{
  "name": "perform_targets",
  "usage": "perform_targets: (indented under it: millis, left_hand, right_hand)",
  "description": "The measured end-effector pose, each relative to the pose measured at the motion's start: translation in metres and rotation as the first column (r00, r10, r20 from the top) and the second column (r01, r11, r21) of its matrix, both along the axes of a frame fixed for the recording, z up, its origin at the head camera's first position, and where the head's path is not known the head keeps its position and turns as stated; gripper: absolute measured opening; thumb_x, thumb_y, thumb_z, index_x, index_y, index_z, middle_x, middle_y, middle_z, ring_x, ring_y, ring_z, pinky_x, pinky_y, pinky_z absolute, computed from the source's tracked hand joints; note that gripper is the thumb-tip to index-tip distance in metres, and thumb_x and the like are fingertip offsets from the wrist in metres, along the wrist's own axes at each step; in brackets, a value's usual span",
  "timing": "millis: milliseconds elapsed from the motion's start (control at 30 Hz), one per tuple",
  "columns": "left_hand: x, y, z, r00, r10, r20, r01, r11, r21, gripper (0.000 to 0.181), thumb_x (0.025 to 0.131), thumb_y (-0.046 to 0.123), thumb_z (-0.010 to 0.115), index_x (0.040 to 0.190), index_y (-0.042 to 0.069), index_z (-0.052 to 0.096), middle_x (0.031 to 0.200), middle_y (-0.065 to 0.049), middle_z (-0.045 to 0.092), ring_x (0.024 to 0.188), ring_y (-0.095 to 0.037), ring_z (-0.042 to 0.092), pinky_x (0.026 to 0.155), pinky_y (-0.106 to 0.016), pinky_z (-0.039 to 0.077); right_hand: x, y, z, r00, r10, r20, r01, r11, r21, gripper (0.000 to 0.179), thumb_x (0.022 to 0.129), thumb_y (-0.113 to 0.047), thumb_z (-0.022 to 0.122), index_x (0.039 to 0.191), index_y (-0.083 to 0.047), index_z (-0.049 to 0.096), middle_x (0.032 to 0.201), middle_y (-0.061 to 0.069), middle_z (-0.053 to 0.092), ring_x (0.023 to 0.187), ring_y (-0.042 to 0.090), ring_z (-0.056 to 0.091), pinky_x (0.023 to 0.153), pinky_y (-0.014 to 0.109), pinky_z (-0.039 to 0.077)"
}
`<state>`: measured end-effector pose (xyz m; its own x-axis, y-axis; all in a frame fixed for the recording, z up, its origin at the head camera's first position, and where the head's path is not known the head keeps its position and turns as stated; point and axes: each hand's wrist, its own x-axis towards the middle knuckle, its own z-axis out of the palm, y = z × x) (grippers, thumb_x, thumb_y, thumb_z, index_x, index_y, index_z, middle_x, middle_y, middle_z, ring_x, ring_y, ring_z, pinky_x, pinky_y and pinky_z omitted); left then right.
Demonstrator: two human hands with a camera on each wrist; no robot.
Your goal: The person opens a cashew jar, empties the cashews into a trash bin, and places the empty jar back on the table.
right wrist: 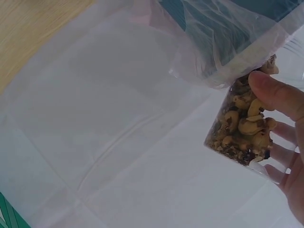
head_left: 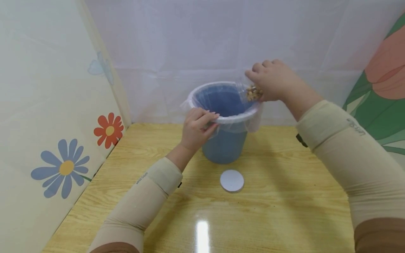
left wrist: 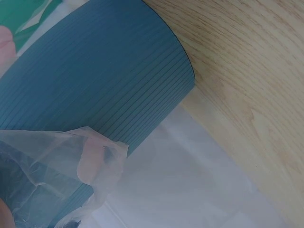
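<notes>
A blue trash can point(head_left: 224, 146) stands upright at the back of the table, lined with a clear plastic bag point(head_left: 254, 123) folded over its rim. My left hand point(head_left: 196, 128) pinches the bag at the near left of the rim; a fingertip shows through the film in the left wrist view. My right hand point(head_left: 273, 81) grips a clear jar point(right wrist: 240, 128), tilted at the right side of the opening. Cashew nuts point(right wrist: 251, 126) and small crumbs lie inside it. The jar's mouth is partly hidden behind the bag in the right wrist view.
A white round lid point(head_left: 232, 181) lies flat on the wooden table point(head_left: 202, 207), in front of the trash can. White sheeting point(head_left: 196, 38) hangs close behind. A flower-printed panel point(head_left: 47, 105) borders the left, and another point(head_left: 379, 84) the right.
</notes>
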<state>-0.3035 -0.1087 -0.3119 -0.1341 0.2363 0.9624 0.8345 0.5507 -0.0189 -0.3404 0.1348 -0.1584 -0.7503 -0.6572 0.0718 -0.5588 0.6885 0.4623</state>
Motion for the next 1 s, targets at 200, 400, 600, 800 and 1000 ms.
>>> perform_targets:
  millis: [200,400,600,800,1000]
  left_hand:
    - [0.0004,-0.0007,0.0002,1.0,-0.003,0.009,0.003,1.0,0.007,0.017,0.074,0.018,0.075,0.089,0.01,0.072,0.082,-0.006,0.062,0.077,-0.024,0.055,0.072,-0.035,0.045]
    - [0.0007,-0.0008,0.0009,1.0,-0.002,0.01,0.001,1.0,0.008,0.017,0.074,0.017,0.075,0.089,0.009,0.072,0.081,-0.006,0.062,0.076,-0.024,0.056,0.071,-0.035,0.045]
    - [0.0006,-0.0011,0.0002,1.0,0.002,0.012,-0.002,1.0,0.011,0.016,0.075,0.018,0.075,0.088,0.01,0.072,0.081,-0.006,0.062,0.077,-0.024,0.056,0.072,-0.035,0.045]
    - [0.0006,-0.0015,0.0006,1.0,-0.003,0.011,0.003,1.0,0.016,0.017,0.074,0.018,0.076,0.089,0.01,0.072,0.082,-0.006,0.063,0.078,-0.025,0.056,0.072,-0.035,0.045]
    - [-0.0001,-0.002,0.0008,1.0,0.006,0.014,-0.006,1.0,0.011,0.016,0.075,0.018,0.075,0.089,0.01,0.072,0.082,-0.006,0.062,0.078,-0.024,0.056,0.073,-0.035,0.044]
  right_hand:
    - [-0.0018,-0.0001,-0.0013,1.0,-0.005,0.008,0.005,1.0,-0.001,0.09,0.072,-0.031,0.077,0.141,-0.002,0.026,0.13,0.025,0.038,0.117,0.047,0.034,0.098,0.062,0.025]
    - [-0.0025,0.0001,-0.0031,1.0,0.018,-0.002,-0.018,1.0,-0.008,0.089,0.071,-0.03,0.077,0.14,-0.002,0.027,0.129,0.025,0.038,0.117,0.047,0.034,0.099,0.062,0.024]
    - [-0.0034,-0.0008,-0.0059,0.999,0.041,-0.015,-0.041,0.999,0.0,0.087,0.071,-0.028,0.078,0.138,-0.002,0.028,0.128,0.025,0.039,0.117,0.046,0.034,0.099,0.061,0.025]
    - [-0.0031,-0.0007,-0.0074,0.998,0.06,-0.024,-0.061,0.998,-0.019,0.085,0.071,-0.026,0.078,0.137,-0.002,0.03,0.128,0.024,0.039,0.118,0.045,0.034,0.1,0.06,0.024]
    - [-0.0032,0.0004,-0.0081,0.995,0.087,-0.043,-0.088,0.996,-0.017,0.086,0.07,-0.026,0.079,0.136,-0.001,0.03,0.126,0.025,0.04,0.116,0.046,0.035,0.099,0.061,0.025]
